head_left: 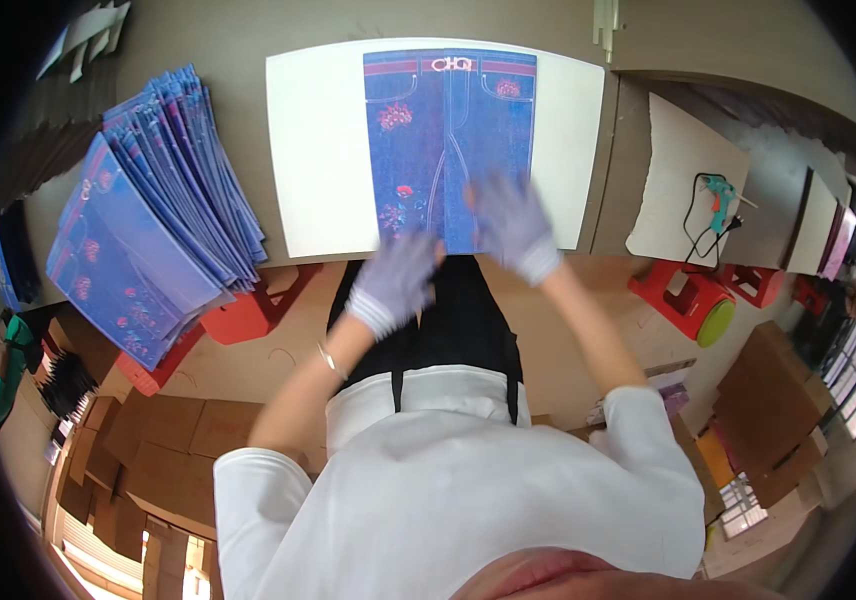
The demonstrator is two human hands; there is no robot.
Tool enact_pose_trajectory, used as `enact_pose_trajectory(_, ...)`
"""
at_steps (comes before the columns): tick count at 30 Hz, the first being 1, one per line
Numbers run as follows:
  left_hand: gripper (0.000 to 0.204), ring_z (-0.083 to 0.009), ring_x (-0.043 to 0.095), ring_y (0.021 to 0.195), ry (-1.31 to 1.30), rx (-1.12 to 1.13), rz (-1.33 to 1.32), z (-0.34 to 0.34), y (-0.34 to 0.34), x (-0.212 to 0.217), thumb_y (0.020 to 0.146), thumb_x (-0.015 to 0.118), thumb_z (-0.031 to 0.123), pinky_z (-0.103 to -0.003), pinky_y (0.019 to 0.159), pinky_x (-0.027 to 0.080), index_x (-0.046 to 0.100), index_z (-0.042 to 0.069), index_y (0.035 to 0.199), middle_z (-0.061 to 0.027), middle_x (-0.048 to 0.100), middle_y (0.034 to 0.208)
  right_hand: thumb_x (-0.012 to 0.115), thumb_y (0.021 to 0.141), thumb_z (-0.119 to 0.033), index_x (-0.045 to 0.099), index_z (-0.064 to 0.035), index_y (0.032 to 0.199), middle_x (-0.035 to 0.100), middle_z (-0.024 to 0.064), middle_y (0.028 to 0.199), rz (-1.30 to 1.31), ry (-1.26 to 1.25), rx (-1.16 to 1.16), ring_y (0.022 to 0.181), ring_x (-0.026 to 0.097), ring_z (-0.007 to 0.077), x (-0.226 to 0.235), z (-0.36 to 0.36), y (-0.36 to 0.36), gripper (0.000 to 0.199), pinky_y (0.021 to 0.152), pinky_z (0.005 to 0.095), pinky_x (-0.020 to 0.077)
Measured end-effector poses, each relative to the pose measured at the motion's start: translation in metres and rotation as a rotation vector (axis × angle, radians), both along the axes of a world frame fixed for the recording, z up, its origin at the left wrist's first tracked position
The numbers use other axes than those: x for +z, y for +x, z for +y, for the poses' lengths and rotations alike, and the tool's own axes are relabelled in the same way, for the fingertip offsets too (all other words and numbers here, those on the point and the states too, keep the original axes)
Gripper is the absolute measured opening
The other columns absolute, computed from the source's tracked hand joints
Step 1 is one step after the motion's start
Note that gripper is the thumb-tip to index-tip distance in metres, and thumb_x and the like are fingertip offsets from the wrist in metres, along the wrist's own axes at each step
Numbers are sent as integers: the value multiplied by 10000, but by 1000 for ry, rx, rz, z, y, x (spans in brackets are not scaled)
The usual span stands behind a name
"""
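A flat blue printed denim-look sheet [418, 130], patterned like the front of jeans with a pink waistband, pockets and flowers, lies on a white board [318, 150] in front of me. My left hand [395, 278], in a pale lilac glove, is over the sheet's lower edge, blurred, with thumb and forefinger apart. Higher up, on the sheet's right half, my right hand [515, 225] wears a matching glove, its blurred fingers stretched out. Neither hand shows anything held. Whether the fingertips press on the sheet cannot be told.
Similar blue sheets are fanned in a stack [163, 190] at the table's left edge. On the right, a teal glue gun [718, 200] with a black cord lies on a pale board [683, 185]. Red stools [683, 300] stand below; cardboard boxes [178, 450] are behind me.
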State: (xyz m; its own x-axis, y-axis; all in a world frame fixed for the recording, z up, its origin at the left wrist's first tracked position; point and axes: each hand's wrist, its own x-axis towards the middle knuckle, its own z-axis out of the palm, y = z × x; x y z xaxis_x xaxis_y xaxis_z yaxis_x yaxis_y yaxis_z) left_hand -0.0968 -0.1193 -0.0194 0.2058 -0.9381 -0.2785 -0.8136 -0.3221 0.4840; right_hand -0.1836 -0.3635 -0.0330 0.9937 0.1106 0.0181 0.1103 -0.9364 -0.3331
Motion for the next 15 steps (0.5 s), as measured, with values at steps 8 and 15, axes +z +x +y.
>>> enact_pose_trajectory(8, 319, -215, 646, 1007, -302, 883, 1001, 67, 16, 49, 959, 483, 73, -313, 901, 503, 543, -29, 1256, -141, 660, 1122, 563, 890, -113, 677, -25, 992, 677, 139, 1073, 4, 611, -632, 858, 685, 280, 44, 51, -124, 178, 786, 340, 542)
enact_pose_trajectory(15, 370, -177, 619, 923, -315, 1193, 1059, 9, 26, 10, 910, 523, 31, -310, 872, 494, 529, -28, 1276, -112, 649, 1042, 481, 886, -18, 512, 6, 1278, 612, 159, 1163, -1, 606, -946, 1028, 625, 217, 13, 32, -33, 394, 919, 321, 473)
